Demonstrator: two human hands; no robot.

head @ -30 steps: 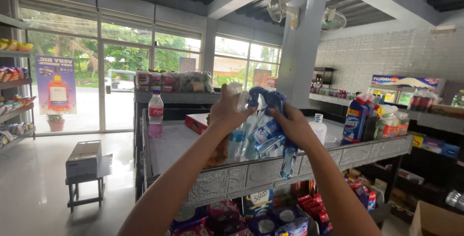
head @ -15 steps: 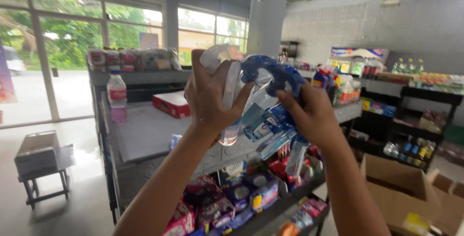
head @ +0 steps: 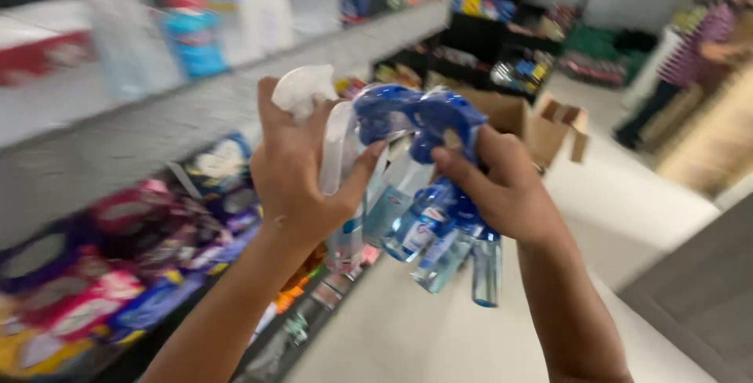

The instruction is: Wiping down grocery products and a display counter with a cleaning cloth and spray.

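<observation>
Both hands are closed around a bunch of clear spray bottles [head: 416,218], held up in the air beside the shelf [head: 157,124]. The left hand [head: 302,171] grips one white-topped bottle [head: 314,108]; the right hand [head: 502,187] clasps several blue-topped ones, whose exact count is blurred.

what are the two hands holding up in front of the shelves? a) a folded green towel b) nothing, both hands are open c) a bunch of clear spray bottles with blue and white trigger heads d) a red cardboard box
c: the left hand and the right hand together clutch several clear plastic spray bottles with blue trigger heads, plus one with a white head, beside the stocked shelves.
</observation>
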